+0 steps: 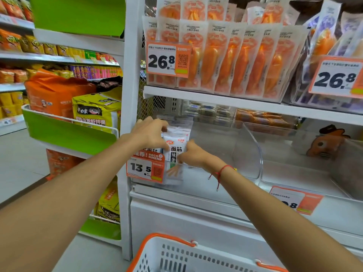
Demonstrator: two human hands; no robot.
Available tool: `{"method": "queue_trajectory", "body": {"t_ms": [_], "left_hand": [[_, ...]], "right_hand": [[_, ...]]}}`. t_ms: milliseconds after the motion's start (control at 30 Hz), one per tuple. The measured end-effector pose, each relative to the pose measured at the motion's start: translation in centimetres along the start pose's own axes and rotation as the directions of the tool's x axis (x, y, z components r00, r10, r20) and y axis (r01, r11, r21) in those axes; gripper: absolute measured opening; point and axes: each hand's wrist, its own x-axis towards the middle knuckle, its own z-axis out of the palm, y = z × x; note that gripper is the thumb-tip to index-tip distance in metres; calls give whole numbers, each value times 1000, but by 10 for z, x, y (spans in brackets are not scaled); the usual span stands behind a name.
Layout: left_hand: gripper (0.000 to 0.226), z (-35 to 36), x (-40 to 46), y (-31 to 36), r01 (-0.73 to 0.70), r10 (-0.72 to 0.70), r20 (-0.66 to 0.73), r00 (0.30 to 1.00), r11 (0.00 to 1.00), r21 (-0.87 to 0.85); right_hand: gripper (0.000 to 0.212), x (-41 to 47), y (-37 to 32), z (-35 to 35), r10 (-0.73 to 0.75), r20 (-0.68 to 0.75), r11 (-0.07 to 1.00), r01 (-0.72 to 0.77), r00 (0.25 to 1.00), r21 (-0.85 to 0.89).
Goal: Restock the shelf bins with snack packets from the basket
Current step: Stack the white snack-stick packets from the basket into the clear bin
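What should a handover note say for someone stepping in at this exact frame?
Left hand: curled over the top of the white snack packets in the clear bin by the 13.5 price tag.
Right hand: its grip is on the front packet's right side.
Done: a few white packets stand upright at the bin's left end.
Left: most of that bin is bare; the neighbouring bin looks bare too. The basket sits below; its contents are out of view.
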Motion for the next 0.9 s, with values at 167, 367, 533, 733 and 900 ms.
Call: {"method": "queue_trajectory", "body": {"t_ms": [167,367,533,733,900], "left_hand": [[76,9,7,-7,5,-12,54,998,992,123],[101,2,-4,-7,-121,122,3,993,988,100],[55,-7,-5,-3,-171,176,-31,984,978,118],[66,0,1,6,-166,167,21,986,949,266],[57,6,3,9,-131,123,48,991,956,262]], "right_hand": [[53,6,3,3,48,-42,995,-52,998,-90],[29,-3,8,-14,98,74,995,-99,992,12],[38,-1,7,-22,119,115,976,-137,986,167],[36,3,11,-18,128,149,988,-139,981,65],[32,5,5,-13,216,251,974,-191,944,-121]]}}
